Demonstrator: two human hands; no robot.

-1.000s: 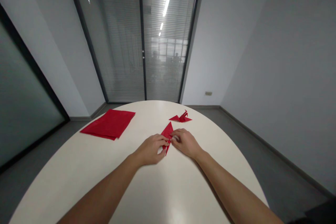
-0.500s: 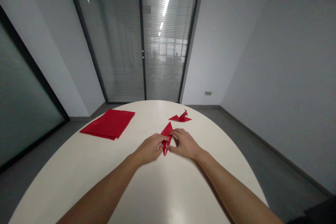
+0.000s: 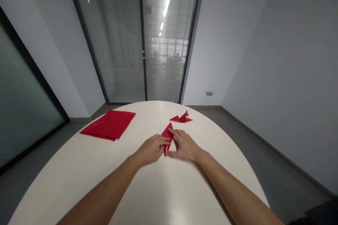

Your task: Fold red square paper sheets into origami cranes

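Observation:
A piece of folded red origami paper [image 3: 167, 133] lies on the white table, a narrow diamond with two points at its near end. My left hand [image 3: 152, 148] is at its left side, fingers laid over the middle and pressing it down, thumb tucked beneath and partly hidden. From the right, my right hand [image 3: 185, 145] grips the paper, with the index fingertip on its upper part and the thumb at the lower points. Just beyond stands a finished red paper crane [image 3: 183, 117] with its wings spread.
A stack of red square paper sheets [image 3: 109, 124] lies at the far left of the round white table [image 3: 148, 197]. Past the table's far edge are a glass partition with blinds [image 3: 163, 70] and a grey wall with a socket [image 3: 209, 93].
My right thumb has slid down toward the near points of the paper, and the right index finger has shifted slightly up and left. My left hand has stayed almost still.

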